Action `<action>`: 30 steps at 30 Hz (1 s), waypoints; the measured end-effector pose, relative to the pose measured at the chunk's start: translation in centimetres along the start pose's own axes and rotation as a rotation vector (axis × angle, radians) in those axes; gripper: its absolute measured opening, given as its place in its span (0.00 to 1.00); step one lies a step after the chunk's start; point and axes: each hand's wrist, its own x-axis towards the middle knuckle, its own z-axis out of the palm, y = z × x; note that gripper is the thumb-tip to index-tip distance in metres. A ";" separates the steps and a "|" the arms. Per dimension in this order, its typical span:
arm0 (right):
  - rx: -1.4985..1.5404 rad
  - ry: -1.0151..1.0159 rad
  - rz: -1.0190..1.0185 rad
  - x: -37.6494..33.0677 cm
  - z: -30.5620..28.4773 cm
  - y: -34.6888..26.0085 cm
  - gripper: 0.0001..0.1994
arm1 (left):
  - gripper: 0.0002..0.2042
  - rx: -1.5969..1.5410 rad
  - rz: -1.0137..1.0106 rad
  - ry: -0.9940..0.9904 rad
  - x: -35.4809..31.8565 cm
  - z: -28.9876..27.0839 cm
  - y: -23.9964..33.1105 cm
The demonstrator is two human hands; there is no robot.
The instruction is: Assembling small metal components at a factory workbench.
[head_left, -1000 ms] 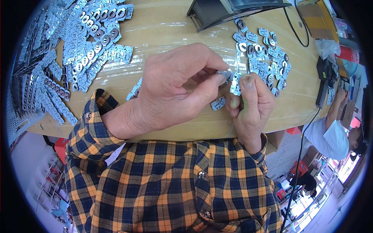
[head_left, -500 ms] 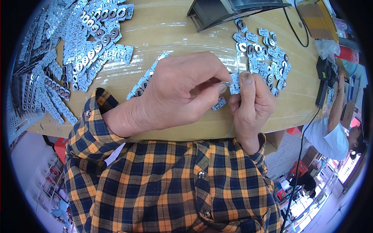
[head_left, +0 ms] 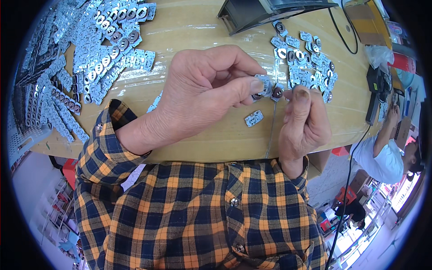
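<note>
Between the thumb and fingers of my left hand [head_left: 209, 83] is a small circuit board [head_left: 263, 85], light blue-grey with dark parts. Behind this hand's wrist side a piece of a board strip [head_left: 155, 101] shows; whether it joins the held board is hidden. My right hand [head_left: 306, 118] is closed, thumb pressed against the curled fingers, and what they hold, if anything, cannot be made out. In the gap between both hands sits a little board with a round dark part [head_left: 277, 93]. One loose board [head_left: 254, 118] lies on the table below my left fingertips.
Many board strips [head_left: 105, 58] are heaped at the left, beside a white perforated basket [head_left: 27, 144]. Single boards [head_left: 310, 67] form a pile beyond my right hand. A black stand-like object [head_left: 270, 13] is at the back. Another person [head_left: 382, 150] works at the right.
My right hand has drawn away to the right from the board at my left fingertips. My left hand has shifted slightly up, uncovering the loose board below. Less of the strip shows behind it.
</note>
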 end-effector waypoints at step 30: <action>0.642 -0.383 0.478 0.0 -0.7 -0.5 0.17 | 0.09 -0.178 -0.069 -0.213 0.0 -0.4 0.0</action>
